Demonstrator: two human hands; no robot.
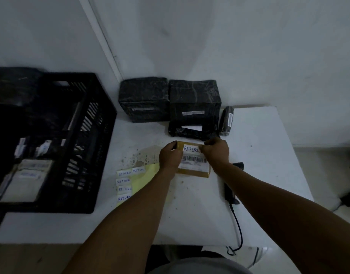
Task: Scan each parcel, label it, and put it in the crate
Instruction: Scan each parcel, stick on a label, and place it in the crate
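The brown parcel [193,171] lies flat on the white surface [269,155], and everything else is placed from it. The left hand [170,157] rests over the parcel's left edge, its fingers [173,146] curled down onto the top corner. The right hand [216,152] sits at the parcel's right side, its fingers [205,148] bent close together and pinching the right end of a white "RETURN" label [191,149] that lies on the parcel just above its barcode sticker [194,161].

Left of the parcel a yellow sheet [142,180] carries more "RETURN" labels. Further left stands the black crate [85,143] with labelled parcels inside. Behind the parcel, black-wrapped parcels [194,99] sit against the wall. Just right of it, partly under the right forearm, lies a black scanner [230,191] with its cable trailing off the near edge. The surface is stained near the sheet; pale walls [249,46] meet in a corner behind.
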